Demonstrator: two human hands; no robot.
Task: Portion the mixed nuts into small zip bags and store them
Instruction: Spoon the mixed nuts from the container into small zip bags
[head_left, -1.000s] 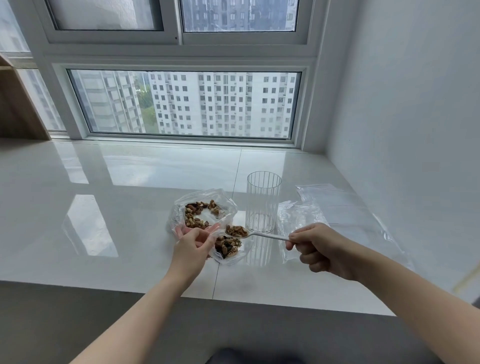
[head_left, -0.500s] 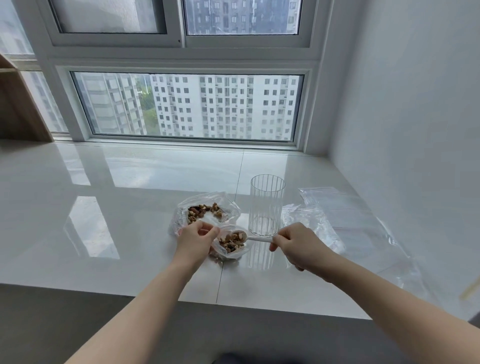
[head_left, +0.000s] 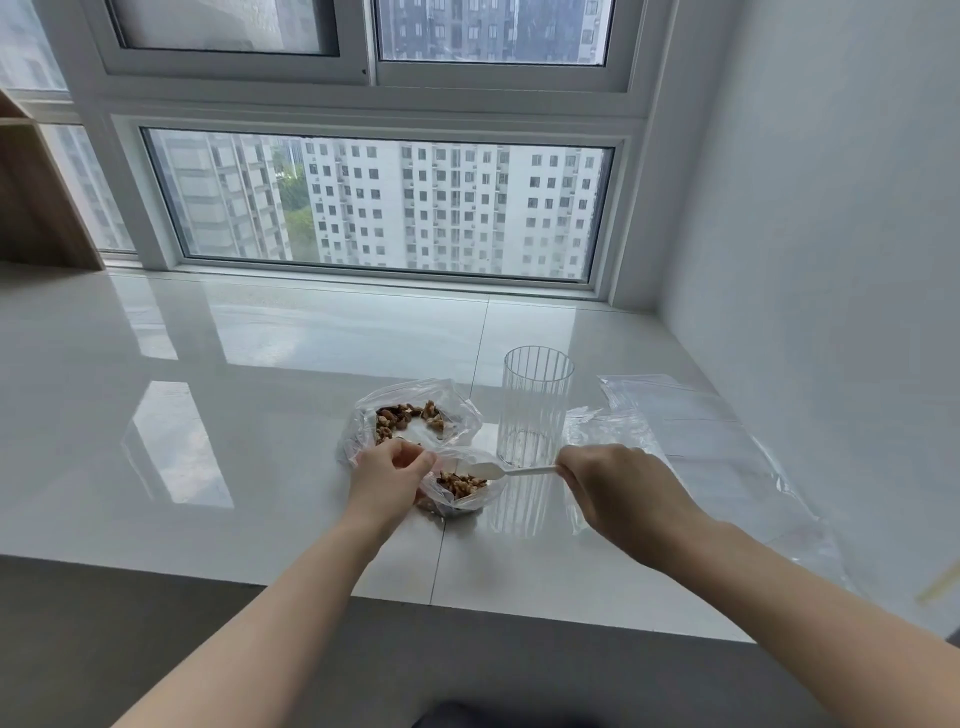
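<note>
Left hand (head_left: 387, 475) pinches small bag (head_left: 462, 491) mouth open for filling; right hand (head_left: 618, 488) grip clamped on spoon (head_left: 511, 472), tipping nuts (head_left: 460, 484) in.

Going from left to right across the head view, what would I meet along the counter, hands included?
Left hand → small zip bag → white spoon → ribbed glass → right hand → empty bags.

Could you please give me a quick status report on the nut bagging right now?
Left hand pinches small zip bag open. Right hand holds white spoon over its mouth. Nuts inside; source bag behind. Glass stands close beside spoon.
</note>
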